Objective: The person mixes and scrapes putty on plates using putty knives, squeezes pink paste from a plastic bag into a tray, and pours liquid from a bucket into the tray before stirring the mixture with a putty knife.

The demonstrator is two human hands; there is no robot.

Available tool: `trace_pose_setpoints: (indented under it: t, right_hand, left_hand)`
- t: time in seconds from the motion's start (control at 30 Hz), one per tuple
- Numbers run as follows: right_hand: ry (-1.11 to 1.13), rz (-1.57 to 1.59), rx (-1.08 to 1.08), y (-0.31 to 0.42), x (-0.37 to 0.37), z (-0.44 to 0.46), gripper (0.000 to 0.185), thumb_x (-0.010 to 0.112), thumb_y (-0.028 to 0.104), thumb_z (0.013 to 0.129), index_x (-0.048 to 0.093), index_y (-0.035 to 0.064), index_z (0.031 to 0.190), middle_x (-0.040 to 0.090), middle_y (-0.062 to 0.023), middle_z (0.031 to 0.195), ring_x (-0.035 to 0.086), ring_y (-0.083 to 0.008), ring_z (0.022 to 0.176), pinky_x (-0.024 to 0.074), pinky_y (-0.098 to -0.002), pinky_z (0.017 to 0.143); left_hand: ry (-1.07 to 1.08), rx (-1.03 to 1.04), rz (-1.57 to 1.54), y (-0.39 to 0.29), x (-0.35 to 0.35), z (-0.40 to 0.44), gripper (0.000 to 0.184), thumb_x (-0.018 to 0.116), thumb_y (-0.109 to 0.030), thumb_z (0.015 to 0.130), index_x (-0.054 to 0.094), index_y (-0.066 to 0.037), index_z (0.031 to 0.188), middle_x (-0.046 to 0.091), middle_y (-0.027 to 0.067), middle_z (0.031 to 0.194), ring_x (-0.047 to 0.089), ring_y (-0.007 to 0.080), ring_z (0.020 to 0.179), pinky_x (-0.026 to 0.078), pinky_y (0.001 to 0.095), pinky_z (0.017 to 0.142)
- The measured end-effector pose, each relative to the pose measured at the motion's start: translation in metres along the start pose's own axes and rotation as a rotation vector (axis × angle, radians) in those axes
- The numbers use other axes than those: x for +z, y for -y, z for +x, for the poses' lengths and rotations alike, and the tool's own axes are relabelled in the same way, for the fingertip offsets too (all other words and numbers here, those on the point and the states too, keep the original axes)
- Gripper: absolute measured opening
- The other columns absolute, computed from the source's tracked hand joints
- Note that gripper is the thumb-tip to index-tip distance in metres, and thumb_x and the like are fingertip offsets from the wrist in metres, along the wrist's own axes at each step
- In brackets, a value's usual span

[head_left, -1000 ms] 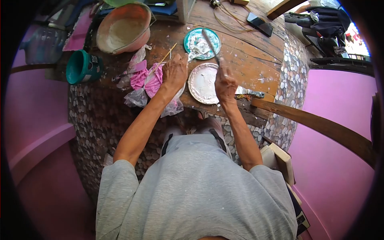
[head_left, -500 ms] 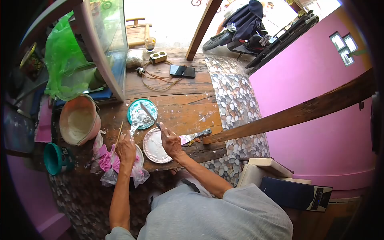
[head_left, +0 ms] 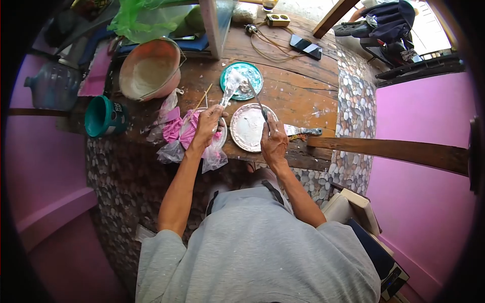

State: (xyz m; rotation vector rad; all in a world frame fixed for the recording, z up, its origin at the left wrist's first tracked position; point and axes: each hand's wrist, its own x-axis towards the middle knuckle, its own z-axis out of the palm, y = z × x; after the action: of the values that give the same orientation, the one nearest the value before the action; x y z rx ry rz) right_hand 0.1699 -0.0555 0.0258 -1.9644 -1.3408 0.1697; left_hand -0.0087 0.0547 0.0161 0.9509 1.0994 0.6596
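Note:
My left hand (head_left: 208,123) is closed on the handle of a putty knife (head_left: 229,92), whose blade is coated in white paste and reaches over the teal lid (head_left: 256,71). My right hand (head_left: 274,141) grips a narrow dark blade (head_left: 257,97), its tip over the same lid near the putty knife. White paste is smeared across the lid. Below it, close to my right hand, lies a round white lid (head_left: 245,132) spread with whitish paste. A second putty knife (head_left: 297,131) rests on the table to the right. Pink plastic (head_left: 173,130) in clear bags lies beside my left hand.
A pinkish bucket (head_left: 126,76) and a teal pail (head_left: 97,117) stand at left on the wooden table (head_left: 298,91). Farther back are a phone (head_left: 306,47), a power socket (head_left: 278,20) with looped cable and a glass cabinet. A wooden beam (head_left: 384,151) crosses at right.
The view has swung, so the scene sits farther right and higher. The putty knife's blade now extends farther over the teal lid, with the narrow blade's tip close to it.

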Motion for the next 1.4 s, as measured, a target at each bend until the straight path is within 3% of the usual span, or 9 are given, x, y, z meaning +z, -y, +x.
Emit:
trace_pose_setpoints:
  t: [0.2,0.53,0.83,0.9,1.07,1.2,1.3,1.33,1.4]
  right_hand:
    - [-0.009,-0.327,-0.164,-0.002,0.015,0.005,0.035,0.057,0.007,0.083,0.059,0.0119,0.118,0.056,-0.0162,0.082,0.058,-0.0316,0.068,0.0467,-0.0407,0.053]
    - [-0.021,-0.202,-0.157,-0.013,0.014,0.019,0.035,0.058,0.009,0.083,0.058,0.0098,0.118,0.054,-0.0160,0.087,0.058,-0.0321,0.075,0.0475,-0.0412,0.058]
    - [0.022,-0.085,-0.096,-0.041,-0.022,-0.054,0.037,0.055,0.009,0.085,0.055,0.0034,0.121,0.054,-0.0153,0.087,0.056,-0.0294,0.078,0.0473,-0.0389,0.068]
    - [0.057,-0.100,-0.129,-0.056,-0.032,-0.076,0.038,0.055,0.008,0.084,0.055,0.0027,0.121,0.054,-0.0146,0.088,0.056,-0.0289,0.080,0.0473,-0.0386,0.069]
    - [0.182,-0.127,-0.123,-0.078,-0.022,-0.099,0.038,0.053,0.006,0.084,0.053,0.0029,0.122,0.054,-0.0146,0.092,0.054,-0.0311,0.084,0.0455,-0.0387,0.076]
    - [0.187,-0.144,-0.203,-0.087,0.004,-0.096,0.042,0.055,0.007,0.082,0.052,0.0034,0.124,0.054,-0.0136,0.093,0.055,-0.0307,0.085,0.0463,-0.0390,0.076]
    - [0.214,-0.088,-0.204,-0.098,0.001,-0.100,0.036,0.055,0.009,0.083,0.055,0.0057,0.120,0.057,-0.0156,0.100,0.057,-0.0327,0.091,0.0467,-0.0390,0.078]
    - [0.254,-0.141,-0.182,-0.102,0.000,-0.101,0.033,0.056,0.012,0.084,0.057,0.0066,0.117,0.058,-0.0156,0.103,0.057,-0.0326,0.093,0.0472,-0.0393,0.078]
    - [0.274,-0.087,-0.131,-0.093,-0.010,-0.096,0.033,0.058,0.015,0.084,0.057,0.0054,0.116,0.058,-0.0144,0.102,0.057,-0.0318,0.093,0.0483,-0.0397,0.077]
  left_hand:
    - [0.098,-0.017,0.120,0.005,0.001,-0.015,0.026,0.050,-0.028,0.095,0.061,-0.007,0.084,0.055,-0.0027,0.070,0.048,0.0008,0.051,0.039,0.0160,0.045]
    - [-0.036,-0.063,0.006,0.019,0.011,-0.026,0.025,0.050,-0.029,0.095,0.060,-0.007,0.086,0.054,-0.0032,0.068,0.048,0.0025,0.052,0.040,0.0176,0.047]
    - [0.107,-0.148,-0.303,0.077,0.072,-0.066,0.030,0.046,-0.017,0.095,0.045,-0.004,0.121,0.059,0.0092,0.108,0.060,0.0163,0.089,0.050,0.0254,0.065]
    - [0.142,-0.389,-0.361,0.090,0.086,-0.075,0.032,0.047,-0.016,0.094,0.044,-0.004,0.124,0.058,0.0101,0.112,0.059,0.0178,0.093,0.053,0.0308,0.066]
    - [0.068,-0.411,-0.383,0.152,0.105,-0.053,0.020,0.053,-0.008,0.089,0.052,-0.001,0.108,0.059,0.0050,0.082,0.058,0.0121,0.067,0.050,0.0274,0.054]
    - [-0.009,-0.333,-0.098,0.150,0.111,-0.034,0.043,0.054,-0.007,0.085,0.045,0.008,0.124,0.060,0.0099,0.087,0.055,0.0134,0.078,0.047,0.0293,0.065]
    - [-0.122,-0.181,0.164,0.189,0.113,-0.018,0.019,0.053,-0.009,0.083,0.053,0.004,0.097,0.056,0.0091,0.079,0.052,0.0146,0.072,0.044,0.0297,0.062]
    - [-0.170,-0.236,0.124,0.137,0.116,-0.040,0.011,0.054,-0.010,0.084,0.050,0.000,0.086,0.054,0.0075,0.077,0.051,0.0130,0.071,0.043,0.0289,0.060]
    - [-0.158,-0.066,0.058,0.146,0.101,-0.043,0.034,0.056,-0.014,0.089,0.049,0.005,0.116,0.058,0.0068,0.085,0.052,0.0096,0.076,0.044,0.0260,0.062]
